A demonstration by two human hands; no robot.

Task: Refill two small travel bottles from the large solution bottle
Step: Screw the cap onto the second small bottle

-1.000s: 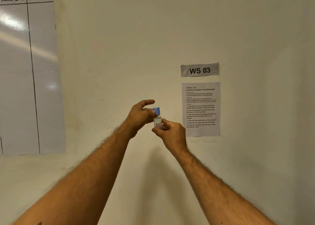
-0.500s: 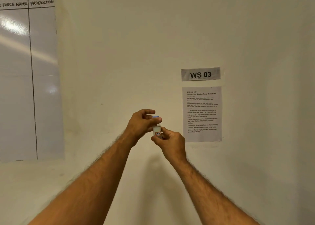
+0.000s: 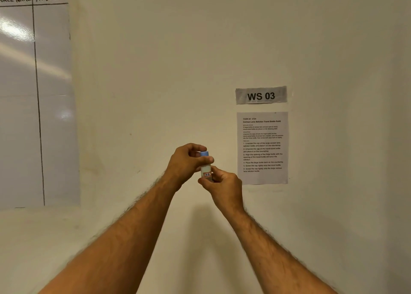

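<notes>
A small white travel bottle (image 3: pixel 206 171) with a red-framed label is held upright in front of the wall at arm's length. My right hand (image 3: pixel 224 183) pinches its lower body between thumb and fingers. My left hand (image 3: pixel 185 161) curls its fingers and thumb round the blue cap (image 3: pixel 204 153) on top of the bottle. The large solution bottle and the other travel bottle are out of view.
A cream wall fills the view. On it hang a "WS 03" sign (image 3: pixel 261 95), a printed instruction sheet (image 3: pixel 262 148) to the right of my hands, and a whiteboard (image 3: pixel 35 93) at the far left.
My left hand's fingers have closed round the blue cap from an open pose a second ago. Both hands and the bottle sit slightly lower in view as the camera tilted up.
</notes>
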